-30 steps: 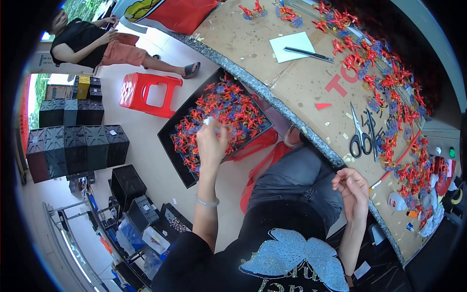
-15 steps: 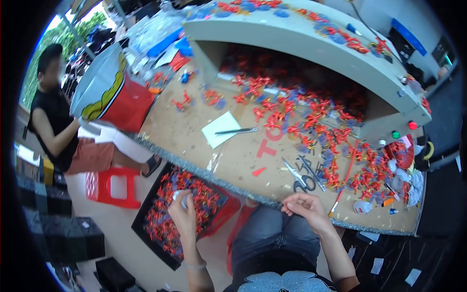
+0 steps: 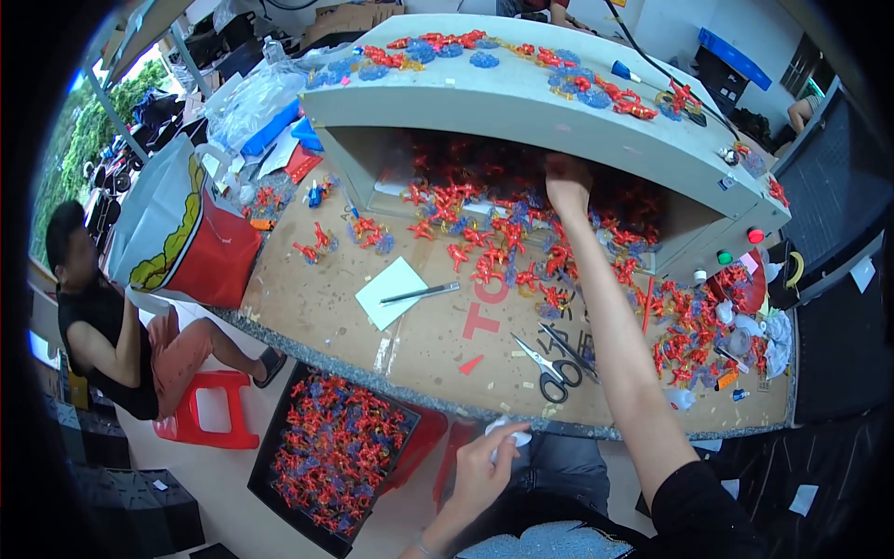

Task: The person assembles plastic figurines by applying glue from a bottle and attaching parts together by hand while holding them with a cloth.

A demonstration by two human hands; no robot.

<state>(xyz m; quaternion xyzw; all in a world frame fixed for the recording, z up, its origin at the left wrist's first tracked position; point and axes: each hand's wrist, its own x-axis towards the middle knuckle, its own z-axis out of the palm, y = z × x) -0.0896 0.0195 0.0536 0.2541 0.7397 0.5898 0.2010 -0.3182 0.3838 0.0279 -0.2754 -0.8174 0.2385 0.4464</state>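
Observation:
My left hand point(image 3: 482, 473) is by my lap at the table's front edge, fingers closed round a small white wad point(image 3: 514, 434) that looks like tissue or cloth. My right hand point(image 3: 567, 186) reaches into the dark opening of a grey box-shaped cabinet point(image 3: 438, 110). Its fingertips are lost in shadow among red toy figures with blue and yellow clear parts, so I cannot tell what they touch. A heap of the same figures point(image 3: 507, 233) spills from the opening onto the cardboard-covered table point(image 3: 298, 349). Below my forearm lie black-handled scissors point(image 3: 559, 380).
A black tray point(image 3: 340, 456) full of figures sits low at the left, near a red stool point(image 3: 209, 410) and a seated person point(image 3: 102, 326). A large bag point(image 3: 200, 242) stands at the table's left end. A pen point(image 3: 419, 293) lies on pale paper point(image 3: 377, 312).
My right hand has gone from the table's front edge into the cabinet opening. My left hand has moved right from over the black tray to my lap, still holding the white wad. The view has shifted.

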